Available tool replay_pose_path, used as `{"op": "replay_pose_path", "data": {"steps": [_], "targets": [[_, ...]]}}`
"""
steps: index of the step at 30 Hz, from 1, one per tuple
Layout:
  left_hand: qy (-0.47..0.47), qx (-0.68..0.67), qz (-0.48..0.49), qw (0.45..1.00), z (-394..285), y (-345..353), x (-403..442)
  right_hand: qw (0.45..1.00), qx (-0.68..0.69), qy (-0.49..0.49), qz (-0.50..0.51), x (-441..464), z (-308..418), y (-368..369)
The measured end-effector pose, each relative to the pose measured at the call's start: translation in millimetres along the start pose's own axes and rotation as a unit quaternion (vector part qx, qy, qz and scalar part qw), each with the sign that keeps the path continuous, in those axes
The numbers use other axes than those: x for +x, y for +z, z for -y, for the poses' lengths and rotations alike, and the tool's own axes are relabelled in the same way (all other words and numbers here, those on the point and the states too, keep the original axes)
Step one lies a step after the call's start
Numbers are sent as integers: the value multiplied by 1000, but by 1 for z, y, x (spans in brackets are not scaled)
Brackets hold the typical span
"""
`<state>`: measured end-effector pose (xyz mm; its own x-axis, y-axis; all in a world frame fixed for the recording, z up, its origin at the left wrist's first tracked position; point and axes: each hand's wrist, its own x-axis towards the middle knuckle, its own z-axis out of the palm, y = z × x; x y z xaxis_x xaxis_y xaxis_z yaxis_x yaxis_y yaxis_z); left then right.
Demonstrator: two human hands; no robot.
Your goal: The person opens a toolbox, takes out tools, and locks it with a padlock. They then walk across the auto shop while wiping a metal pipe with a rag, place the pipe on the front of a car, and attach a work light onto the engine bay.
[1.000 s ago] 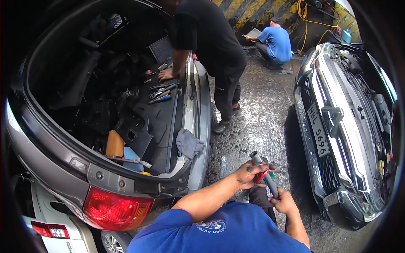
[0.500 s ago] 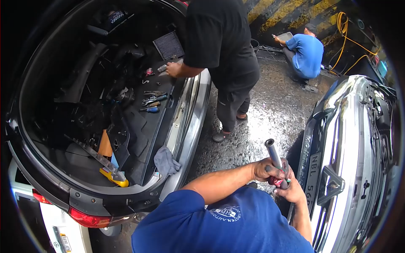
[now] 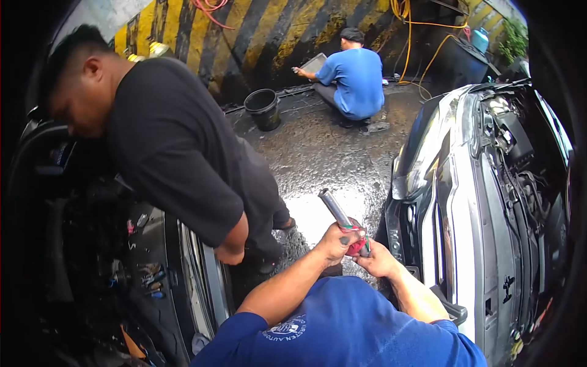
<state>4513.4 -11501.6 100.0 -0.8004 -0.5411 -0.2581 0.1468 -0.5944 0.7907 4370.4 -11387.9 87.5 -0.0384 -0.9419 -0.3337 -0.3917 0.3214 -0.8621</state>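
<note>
A grey metal tube (image 3: pixel 333 207), hollow at its upper end, stands tilted in front of my chest. My left hand (image 3: pixel 337 243) is closed around it below that end, its fingers darkened with grime. A red cloth-like piece (image 3: pixel 354 246) with a bit of green shows between my hands, pressed against the tube. My right hand (image 3: pixel 376 260) is closed at the tube's lower end, thumb and fingers pinching there. Part of the lower end is hidden by my fingers.
A car with its engine bay open (image 3: pixel 520 159) stands close on my right. At left, a person in black (image 3: pixel 177 134) leans by an open car trunk holding tools (image 3: pixel 154 284). Ahead are a black bucket (image 3: pixel 262 110) and a crouching person in blue (image 3: pixel 358 79).
My view has tilted up and turned right. Both hands, still on the tube, appear further left in view. The person in black has drawn an arm back from the trunk.
</note>
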Motion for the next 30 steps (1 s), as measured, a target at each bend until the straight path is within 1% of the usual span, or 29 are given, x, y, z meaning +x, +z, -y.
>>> {"op": "replay_pose_path", "data": {"steps": [2, 3, 4, 6, 7, 8, 10, 11, 12, 14, 15, 16, 17, 18, 19, 20, 21, 22, 23, 24, 25, 26, 27, 28, 29, 30], "targets": [[-39, 0, -39, 998, -19, -8, 47, 999, 43, 16, -12, 42, -6, -15], [-21, 33, -38, 998, -30, -10, 73, 998, 31, 26, -55, 59, 11, -28], [-5, 60, -40, 997, -47, -6, 94, 996, 25, 58, -63, 78, 13, -39], [-12, 152, -35, 988, -67, -10, 136, 994, 34, 55, -85, 113, 16, -61], [0, 216, -49, 975, -67, -15, 152, 994, 26, 97, -48, 133, 13, -72], [12, 279, -67, 958, -69, -21, 167, 994, 22, 96, -43, 152, 12, -79], [77, 418, -79, 902, -88, -27, 188, 994, 38, -31, -99, 191, 22, -89], [57, 451, -68, 888, -100, -34, 197, 988, 120, -81, -61, 210, 26, -99], [57, 453, -77, 886, -102, -47, 215, 988, 121, -85, -54, 229, 28, -103], [51, 355, -99, 928, -101, -76, 259, 971, 177, -140, -84, 268, 27, -113], [45, 340, -112, 933, -124, -75, 266, 971, 186, -140, -55, 287, 19, -121], [49, 342, -119, 931, -139, -81, 278, 970, 185, -146, -50, 305, 24, -131], [17, 239, -71, 968, -156, -87, 293, 967, 209, -144, -24, 323, 29, -144], [-15, 133, -20, 991, -170, -94, 308, 962, 232, -141, 1, 341, 33, -156], [-9, 119, -7, 993, -177, -106, 326, 967, 180, -179, -30, 364, 29, -169], [-4, 110, 26, 994, -185, -116, 341, 966, 149, -211, -22, 384, 26, -186], [3, 117, 32, 993, -194, -122, 351, 986, 103, -132, -22, 400, 24, -197], [11, 125, 36, 991, -203, -126, 364, 978, 74, -192, -39, 427, 6, -207], [24, 117, 44, 992, -208, -133, 378, 989, 60, -128, -42, 435, 18, -222], [36, 106, 52, 992, -212, -140, 392, 994, 98, -35, -15, 452, 20, -231], [29, 94, 56, 994, -224, -143, 401, 996, 85, -16, -19, 470, 21, -239], [32, 48, 75, 996, -236, -148, 408, 997, 68, 6, -23, 487, 21, -245], [64, 53, 46, 996, -232, -167, 422, 995, 100, -14, -11, 499, 21, -250], [98, 57, 14, 993, -234, -183, 432, 991, 130, -35, 4, 512, 38, -256], [96, 19, -31, 995, -235, -202, 439, 987, 154, -19, 32, 520, 53, -266], [107, 15, -48, 993, -246, -214, 444, 992, 118, -27, 47, 538, 54, -267]]}}
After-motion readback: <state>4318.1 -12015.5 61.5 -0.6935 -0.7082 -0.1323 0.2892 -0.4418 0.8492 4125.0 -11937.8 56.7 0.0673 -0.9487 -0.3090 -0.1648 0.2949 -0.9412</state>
